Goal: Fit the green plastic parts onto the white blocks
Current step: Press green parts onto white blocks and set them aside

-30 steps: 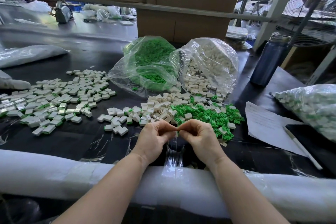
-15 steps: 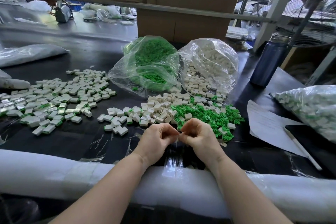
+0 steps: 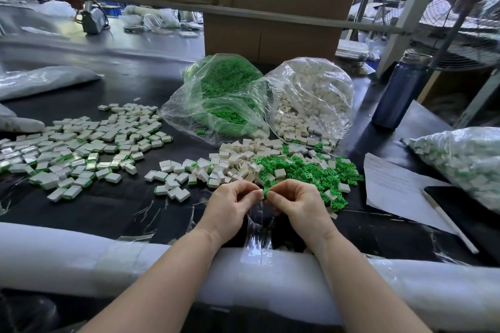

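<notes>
Pinching white block (image 3: 260, 193) in left hand (image 3: 230, 208) fingers, green part (image 3: 266, 192) in right hand (image 3: 300, 207) fingers, touching

Bright daylight from upper right; glare on plastic bags (image 3: 311, 94); wide-angle edge bowing.

faint writing on paper sheet (image 3: 392, 184), unreadable

- Green plastic part (image 3: 265, 192): small, pinched against a white block (image 3: 261, 193) between both hands' fingertips.
- Loose green parts (image 3: 311, 173): heaped on the surface, white blocks (image 3: 235, 159) adjoining.
</notes>
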Motion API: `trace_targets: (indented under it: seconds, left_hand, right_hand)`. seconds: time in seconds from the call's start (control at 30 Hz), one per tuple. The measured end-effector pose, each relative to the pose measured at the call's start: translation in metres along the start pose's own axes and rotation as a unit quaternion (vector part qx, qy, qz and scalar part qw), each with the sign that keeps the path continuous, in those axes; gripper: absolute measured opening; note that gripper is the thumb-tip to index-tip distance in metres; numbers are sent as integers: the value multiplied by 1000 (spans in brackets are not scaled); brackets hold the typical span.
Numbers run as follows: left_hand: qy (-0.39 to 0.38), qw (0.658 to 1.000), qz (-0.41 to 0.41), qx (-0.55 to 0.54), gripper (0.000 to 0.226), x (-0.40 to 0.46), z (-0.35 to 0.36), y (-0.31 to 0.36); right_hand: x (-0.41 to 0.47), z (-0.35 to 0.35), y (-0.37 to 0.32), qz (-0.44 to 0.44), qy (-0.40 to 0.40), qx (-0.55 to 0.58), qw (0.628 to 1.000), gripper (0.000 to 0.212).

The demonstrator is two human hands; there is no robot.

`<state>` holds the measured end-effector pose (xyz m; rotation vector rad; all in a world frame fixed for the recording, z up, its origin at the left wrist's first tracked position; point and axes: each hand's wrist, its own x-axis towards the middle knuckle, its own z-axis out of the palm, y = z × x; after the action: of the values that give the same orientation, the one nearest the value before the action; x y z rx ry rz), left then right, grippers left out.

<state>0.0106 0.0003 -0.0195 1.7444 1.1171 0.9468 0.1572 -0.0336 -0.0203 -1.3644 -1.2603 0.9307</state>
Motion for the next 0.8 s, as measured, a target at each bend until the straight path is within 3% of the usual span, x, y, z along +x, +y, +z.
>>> trace_targets:
  seconds: [0.47,0.67,0.8]
  left_hand:
    - [-47,997,4,54,16,-2,-1,-1]
    - [-26,999,-14,-17,12,-2,3,0]
    - [-27,999,-20,-29,13,-3,3,3]
  right_hand:
    - [-2,0,-4,17,-48,-35,998,13]
    - [0,-1,0,11,-1,61,998,11]
    - [0,-1,1,-6,-10,63,998,9]
